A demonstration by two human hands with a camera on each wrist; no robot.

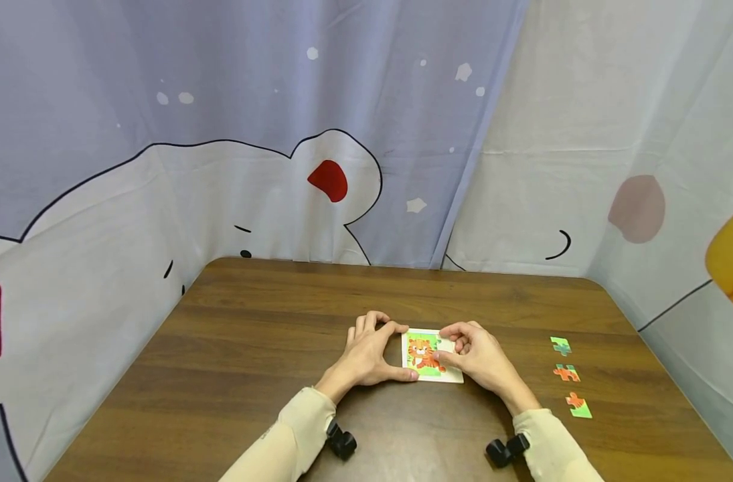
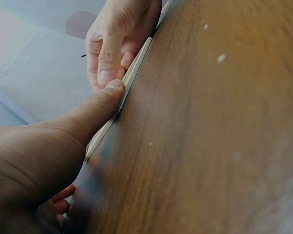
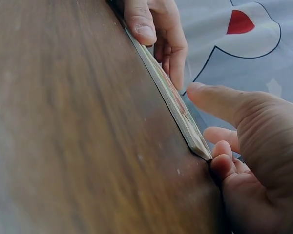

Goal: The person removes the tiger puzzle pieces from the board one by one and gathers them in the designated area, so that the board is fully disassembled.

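tiger puzzle (image 1: 422, 357) in the grip of left hand (image 1: 366, 355), right hand (image 1: 482, 357) over it, empty, thumb and forefinger apart

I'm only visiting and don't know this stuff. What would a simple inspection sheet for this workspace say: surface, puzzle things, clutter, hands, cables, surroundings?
Surface: brown wood-grain table.
Job's things: white-edged puzzle board with a partial tiger picture; three loose puzzle pieces lie apart, to its right.
Clutter: nothing seen.
Left hand: left hand holds the board's left side, thumb on the near edge.
Right hand: right hand is at the board's right side; whether it holds a piece cannot be told.
Cables: nothing seen.
Surroundings: printed fabric behind and beside the table.
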